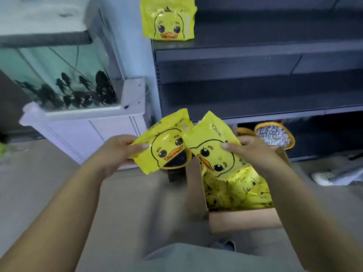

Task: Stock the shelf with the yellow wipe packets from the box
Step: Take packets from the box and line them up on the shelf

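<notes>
The left hand (119,152) is gripping one yellow packet (165,142) by its edge, thumb on its face. The right hand (253,152) is pinching a second packet (214,152), tilted over the open box (243,218) of packets. Another packet (169,18) is standing upright on the dark shelf (255,50).

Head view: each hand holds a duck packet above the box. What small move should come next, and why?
Probably lift both up to the upper shelf and stand them to the right of the packet already there. The left hand grips one packet, the right hand another, both clear of the box, and the shelf beside that packet is bare.
</notes>
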Demonstrator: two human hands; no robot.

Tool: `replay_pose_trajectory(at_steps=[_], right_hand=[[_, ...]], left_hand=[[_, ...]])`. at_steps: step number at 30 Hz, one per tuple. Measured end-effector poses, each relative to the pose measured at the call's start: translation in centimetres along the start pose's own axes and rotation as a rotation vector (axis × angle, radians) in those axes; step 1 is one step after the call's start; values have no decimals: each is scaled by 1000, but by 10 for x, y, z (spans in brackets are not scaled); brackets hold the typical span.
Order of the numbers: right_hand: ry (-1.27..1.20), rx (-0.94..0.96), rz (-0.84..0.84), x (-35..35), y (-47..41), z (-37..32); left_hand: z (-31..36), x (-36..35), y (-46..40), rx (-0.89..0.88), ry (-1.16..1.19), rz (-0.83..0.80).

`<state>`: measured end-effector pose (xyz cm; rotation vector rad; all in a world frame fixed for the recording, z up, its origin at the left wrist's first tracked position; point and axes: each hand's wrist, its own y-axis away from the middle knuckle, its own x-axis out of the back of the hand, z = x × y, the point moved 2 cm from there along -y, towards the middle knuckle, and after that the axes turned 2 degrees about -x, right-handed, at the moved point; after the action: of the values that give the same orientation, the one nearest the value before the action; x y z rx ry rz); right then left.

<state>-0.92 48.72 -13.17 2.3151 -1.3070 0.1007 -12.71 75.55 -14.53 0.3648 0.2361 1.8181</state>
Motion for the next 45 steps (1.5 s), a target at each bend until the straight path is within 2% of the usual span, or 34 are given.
replay_pose_trajectory(at_steps=[4, 9, 17, 23, 29, 34, 37, 41, 43, 45], right_hand=[[-12, 56, 60, -20, 0, -31], [57, 100, 85, -19, -9, -73], [173, 239, 125, 9, -79, -135], [209, 288, 48, 25, -151, -181], [380, 343, 36, 37, -211, -233], [580, 358, 70, 31, -243, -261], [712, 382, 68, 23, -256, -268], [804, 397, 86, 18, -263, -267], [851, 430, 115, 15, -264, -267], [906, 498, 124, 10, -265, -269]], left_hand=[[34, 33, -14, -104, -57, 14], [72, 56, -40, -182, -148, -45], [132, 70, -111, -259, -231, -50], [182, 81, -181, -329, -256, 27], [226, 77, -248, -384, -257, 141], [232, 73, -280, -477, -296, 348], [222, 72, -286, -530, -263, 415], [195, 76, -277, -543, -19, 441], [179, 75, -269, -563, -4, 430], [166, 65, -261, -543, -73, 349]])
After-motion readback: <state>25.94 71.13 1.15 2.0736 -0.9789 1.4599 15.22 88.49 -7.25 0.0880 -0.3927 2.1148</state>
